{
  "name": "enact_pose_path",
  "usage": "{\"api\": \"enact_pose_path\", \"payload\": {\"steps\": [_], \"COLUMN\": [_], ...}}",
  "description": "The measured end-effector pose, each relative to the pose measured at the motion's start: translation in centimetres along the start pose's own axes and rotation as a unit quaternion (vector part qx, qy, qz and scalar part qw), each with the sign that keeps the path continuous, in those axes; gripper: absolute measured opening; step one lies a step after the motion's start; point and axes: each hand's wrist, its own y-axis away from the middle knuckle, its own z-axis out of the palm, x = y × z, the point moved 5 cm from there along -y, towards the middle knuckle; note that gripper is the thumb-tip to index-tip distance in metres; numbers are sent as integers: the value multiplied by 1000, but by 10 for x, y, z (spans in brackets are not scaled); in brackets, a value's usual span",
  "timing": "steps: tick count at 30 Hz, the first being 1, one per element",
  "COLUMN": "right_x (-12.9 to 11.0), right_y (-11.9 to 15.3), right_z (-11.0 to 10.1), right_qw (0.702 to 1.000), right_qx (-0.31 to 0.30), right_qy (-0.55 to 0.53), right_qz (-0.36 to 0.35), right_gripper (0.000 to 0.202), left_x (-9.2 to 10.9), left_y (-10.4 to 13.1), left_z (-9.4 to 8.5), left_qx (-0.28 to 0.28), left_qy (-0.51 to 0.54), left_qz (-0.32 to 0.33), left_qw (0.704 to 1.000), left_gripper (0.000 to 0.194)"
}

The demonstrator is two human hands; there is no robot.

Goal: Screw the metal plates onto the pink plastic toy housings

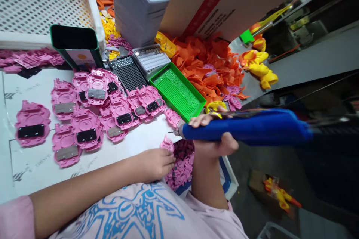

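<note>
My right hand [214, 138] is wrapped round a blue electric screwdriver [252, 127], slightly blurred and lying almost level. Its thin bit points left, toward the white tabletop. At the table's front edge my left hand [157, 164] is closed on a pink plastic part [167, 144], whose lower side is hidden by the fingers. The bit is just above that part and apart from it. Several pink plastic housings [86, 129] with black or grey plates lie on the table to the left, some overlapping. One more pink housing [172, 118] lies close to the screwdriver's tip.
A green perforated tray [179, 91], a black perforated tray [127, 73] and a grey tray of small parts [151, 59] stand mid-table. Orange parts [207, 63] are heaped behind them, beside a cardboard box [207, 3]. Small pink parts [181, 164] fill a container below the table edge.
</note>
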Motion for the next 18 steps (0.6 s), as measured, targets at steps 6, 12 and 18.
{"api": "enact_pose_path", "payload": {"steps": [6, 12, 18], "right_x": [-43, -24, 7], "right_y": [-14, -61, -109], "right_z": [-49, -81, -85], "right_qw": [993, 982, 970], "right_qx": [72, 158, 220], "right_qy": [24, 30, 27], "right_qz": [-87, -100, -96], "right_gripper": [27, 23, 19], "left_x": [3, -51, -68], "left_y": [-33, -58, -57], "left_z": [18, 19, 17], "left_qx": [-13, 31, 38], "left_qy": [28, -149, -200], "left_qz": [80, -163, -169], "left_qw": [996, 975, 964], "left_gripper": [18, 29, 26]}}
